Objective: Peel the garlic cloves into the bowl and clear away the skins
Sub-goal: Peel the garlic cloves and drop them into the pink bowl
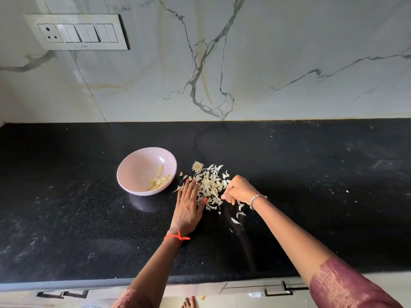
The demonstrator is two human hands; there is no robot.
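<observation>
Centrally, the skins (211, 187) lie piled on the black bench (89, 218), just right of the pink bowl (138, 165) containing peeled cloves (159, 182). The left hand (189, 205) grip lies flat, fingers straight, touching the pile. The right hand (238, 190) grip is curled; contents cannot be determined.

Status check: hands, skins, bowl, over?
Left hand flat against the left side of the pale papery garlic skin pile. Right hand curled at its right edge, grip unclear. Peeled cloves in pink round bowl. Stray skins near right wrist.

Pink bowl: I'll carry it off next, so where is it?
Head view: the pink bowl sits on the black counter, just left of the skin pile, beyond the left hand.
</observation>
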